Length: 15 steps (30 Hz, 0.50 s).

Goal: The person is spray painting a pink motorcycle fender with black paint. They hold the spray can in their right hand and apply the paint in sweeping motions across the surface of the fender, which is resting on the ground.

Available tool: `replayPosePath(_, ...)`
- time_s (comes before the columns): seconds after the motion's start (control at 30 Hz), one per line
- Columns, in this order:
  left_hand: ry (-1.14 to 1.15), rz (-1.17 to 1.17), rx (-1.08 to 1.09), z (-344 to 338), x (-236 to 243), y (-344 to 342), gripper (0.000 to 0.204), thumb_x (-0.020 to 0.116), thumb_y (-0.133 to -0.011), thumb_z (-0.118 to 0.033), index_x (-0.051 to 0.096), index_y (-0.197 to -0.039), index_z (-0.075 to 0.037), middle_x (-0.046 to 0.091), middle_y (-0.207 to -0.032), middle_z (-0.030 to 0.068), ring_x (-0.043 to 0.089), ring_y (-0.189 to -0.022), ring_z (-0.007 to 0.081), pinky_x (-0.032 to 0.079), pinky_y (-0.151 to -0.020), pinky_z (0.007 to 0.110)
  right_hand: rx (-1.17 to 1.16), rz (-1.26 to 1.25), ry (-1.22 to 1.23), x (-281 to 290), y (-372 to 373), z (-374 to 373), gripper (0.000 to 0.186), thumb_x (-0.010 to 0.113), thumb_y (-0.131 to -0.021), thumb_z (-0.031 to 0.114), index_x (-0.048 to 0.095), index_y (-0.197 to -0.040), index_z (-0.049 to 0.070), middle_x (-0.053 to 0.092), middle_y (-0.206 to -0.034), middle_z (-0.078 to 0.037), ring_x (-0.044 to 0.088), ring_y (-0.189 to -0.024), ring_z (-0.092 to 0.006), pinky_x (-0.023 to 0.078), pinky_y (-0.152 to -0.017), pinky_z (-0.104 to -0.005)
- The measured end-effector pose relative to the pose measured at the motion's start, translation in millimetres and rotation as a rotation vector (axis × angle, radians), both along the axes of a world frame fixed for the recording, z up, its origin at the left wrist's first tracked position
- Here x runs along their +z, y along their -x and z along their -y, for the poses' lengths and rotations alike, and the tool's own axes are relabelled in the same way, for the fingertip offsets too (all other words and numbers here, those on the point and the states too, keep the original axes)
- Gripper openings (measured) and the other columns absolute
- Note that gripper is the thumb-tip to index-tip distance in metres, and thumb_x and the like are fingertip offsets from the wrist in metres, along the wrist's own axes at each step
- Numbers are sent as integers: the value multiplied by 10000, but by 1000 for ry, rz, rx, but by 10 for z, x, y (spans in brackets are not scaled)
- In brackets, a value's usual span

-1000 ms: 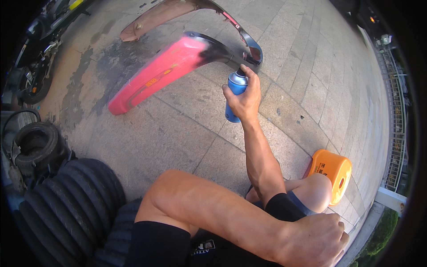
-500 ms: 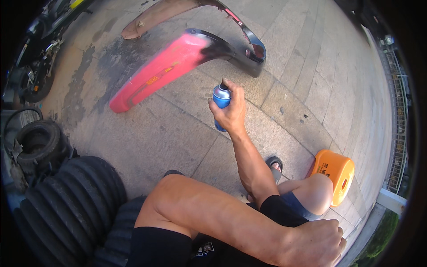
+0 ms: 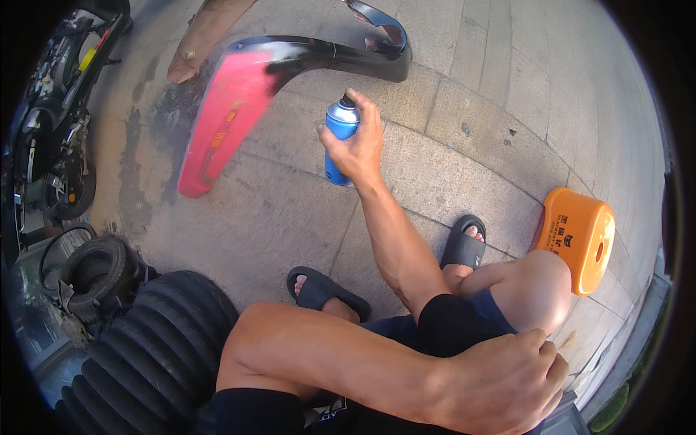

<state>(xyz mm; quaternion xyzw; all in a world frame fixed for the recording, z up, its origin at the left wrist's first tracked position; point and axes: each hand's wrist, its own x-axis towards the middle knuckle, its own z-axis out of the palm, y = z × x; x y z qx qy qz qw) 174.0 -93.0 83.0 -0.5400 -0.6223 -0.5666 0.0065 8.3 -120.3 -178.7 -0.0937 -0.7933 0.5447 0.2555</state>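
My right hand (image 3: 354,141) grips a blue spray can (image 3: 339,167) upright, a finger on its black nozzle. Just beyond it lies a curved plastic panel (image 3: 221,116), pinkish red along the long part, with sprayed black over the bend and a glossy black arm (image 3: 370,61). Behind that is a second, dull brownish curved piece (image 3: 199,40). My left forearm crosses low in the picture. My left hand (image 3: 507,380) is closed, back upward, beside my bent right knee (image 3: 533,290); whatever is inside its curled fingers is hidden.
An orange plastic stool (image 3: 587,246) stands at the right. At the left are a scooter (image 3: 47,145), a worn tire (image 3: 94,272) and a row of stacked tires (image 3: 148,348). My sandalled feet (image 3: 464,243) rest on the stone paving.
My right hand with the can has shifted left, away from the panel's black bend. The view has shifted, showing both sandalled feet. My left hand remains curled at lower right.
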Motion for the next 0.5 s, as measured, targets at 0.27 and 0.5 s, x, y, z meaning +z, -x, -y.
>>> replayPosePath(0.27,84,9,32,-167,-156,-13,217,662,-855,-252,697,-723,-84,627,-727,46,592,-623,179,406,-560,334,-66,-64,60,-53,116,-153,712,845,-692,124,556,-1339,54,614,-1247,-166,600,-1164,-355,508,-999,-441)
replayPosePath(0.5,116,-15,3,-224,-259,35,192,664,-833,-227,677,-705,-84,588,-713,34,573,-624,173,403,-556,331,-59,-26,116,-93,93,-206,721,849,-698,134,553,-1351,65,609,-1265,-173,606,-1186,-351,510,-1011,-441)
